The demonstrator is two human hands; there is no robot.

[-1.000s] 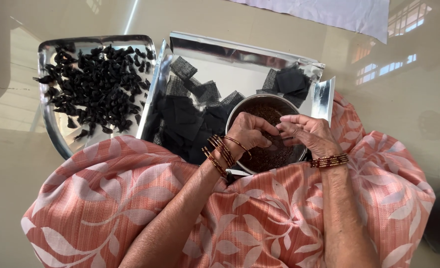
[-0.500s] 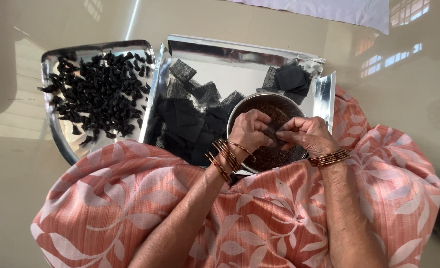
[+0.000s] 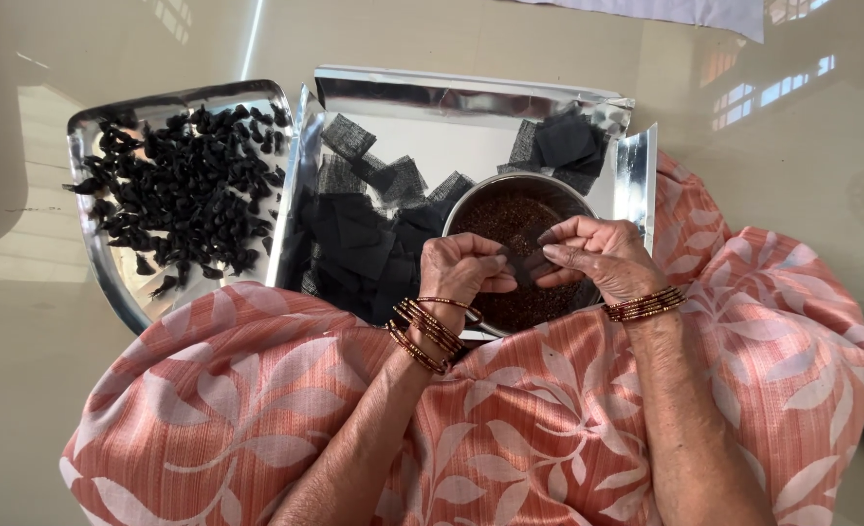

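While both hands pinch it over the bowl (image 3: 519, 248) of brown powder, the small dark cloth square (image 3: 526, 265) looks light and floppy. Left hand (image 3: 461, 273) and right hand (image 3: 597, 255) grip its edges, which seems best.

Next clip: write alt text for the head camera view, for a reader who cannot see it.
Seen from above, a person's left hand and right hand pinch a small dark cloth piece between them over a round metal bowl of dark brown grains. The bowl sits in a steel tray strewn with black mesh squares, beside a second tray heaped with small black cones.
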